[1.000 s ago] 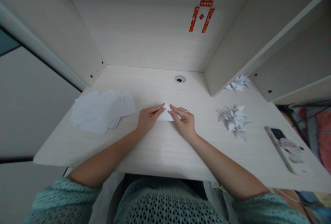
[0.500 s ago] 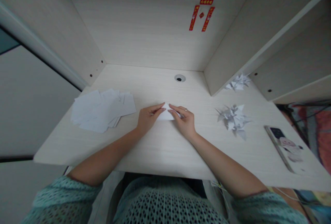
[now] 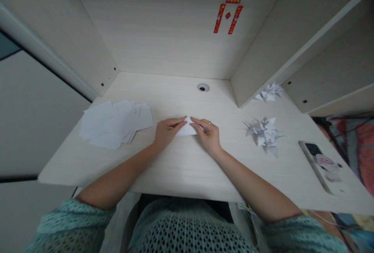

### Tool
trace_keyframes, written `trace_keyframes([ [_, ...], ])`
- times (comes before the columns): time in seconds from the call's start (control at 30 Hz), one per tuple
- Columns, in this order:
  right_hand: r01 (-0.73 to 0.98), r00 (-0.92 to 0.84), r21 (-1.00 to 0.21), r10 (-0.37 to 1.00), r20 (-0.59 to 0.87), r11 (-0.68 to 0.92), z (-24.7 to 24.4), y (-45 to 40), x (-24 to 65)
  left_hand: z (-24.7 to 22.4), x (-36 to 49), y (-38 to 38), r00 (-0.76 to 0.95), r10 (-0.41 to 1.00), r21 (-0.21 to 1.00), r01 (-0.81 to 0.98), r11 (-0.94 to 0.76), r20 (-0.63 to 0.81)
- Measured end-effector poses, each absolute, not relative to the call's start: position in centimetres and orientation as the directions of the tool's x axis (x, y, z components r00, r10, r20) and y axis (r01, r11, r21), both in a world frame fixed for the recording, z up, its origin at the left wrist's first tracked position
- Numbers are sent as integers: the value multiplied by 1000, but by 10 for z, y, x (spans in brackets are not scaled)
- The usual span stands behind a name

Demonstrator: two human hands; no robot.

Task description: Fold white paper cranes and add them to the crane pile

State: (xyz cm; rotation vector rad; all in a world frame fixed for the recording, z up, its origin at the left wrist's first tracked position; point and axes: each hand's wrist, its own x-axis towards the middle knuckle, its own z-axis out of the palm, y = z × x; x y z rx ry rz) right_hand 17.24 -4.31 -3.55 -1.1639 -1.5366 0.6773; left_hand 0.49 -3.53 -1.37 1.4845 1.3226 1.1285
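Observation:
A small folded white paper (image 3: 187, 129) lies between my hands near the middle of the desk, its top coming to a point. My left hand (image 3: 167, 131) pinches its left side between thumb and fingers. On the right side, my right hand (image 3: 209, 133), with a ring on one finger, pinches the paper the same way. The fingertips of both hands nearly meet at the paper's upper part. Loose white sheets (image 3: 117, 124) are spread in an overlapping pile to the left. Folded white paper shapes (image 3: 264, 133) sit in a cluster to the right.
More folded paper shapes (image 3: 270, 92) lie at the back right, beside an upright divider (image 3: 254, 74). A phone (image 3: 321, 167) with a decorated case rests near the desk's right end. A round cable hole (image 3: 203, 87) is at the back of the desk (image 3: 187, 175).

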Motion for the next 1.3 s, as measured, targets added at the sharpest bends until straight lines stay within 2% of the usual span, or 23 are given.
trace_keyframes([
  [0.4, 286, 11, -891, 929, 371, 352, -38, -41, 173, -16, 4, -28, 52, 993, 989, 112, 96, -103],
  [0.5, 177, 84, -949, 957, 279, 261, -34, -41, 171, -12, 5, -29, -3, 994, 991, 72, 110, -110],
  [0.6, -25, 155, -985, 974, 165, 171, -30, -39, 169, -12, 6, -29, -105, 991, 996, 15, 83, -81],
  [0.67, -146, 147, -984, 986, 79, 101, -30, -38, 168, -13, 7, -28, -175, 982, 998, -26, 61, -65],
  [0.73, -197, 80, -980, 997, 6, 22, -31, -38, 166, -13, 9, -29, -208, 976, 997, -56, 49, -59],
  [0.8, -165, 12, -985, 999, -43, -40, -33, -41, 164, -13, 11, -32, -199, 979, 997, -65, 34, -46],
  [0.9, -65, 2, -994, 996, -91, -91, -34, -47, 161, -13, 15, -38, -162, 987, 999, -51, 2, -10],
  [1.03, -83, 35, -990, 992, -117, -114, -27, -51, 156, -13, 18, -43, -100, 995, 998, -62, -3, -3],
  [1.3, -80, 52, -992, 993, -104, -100, -25, -51, 157, -15, 20, -37, -102, 982, 972, -192, 136, -157],
])
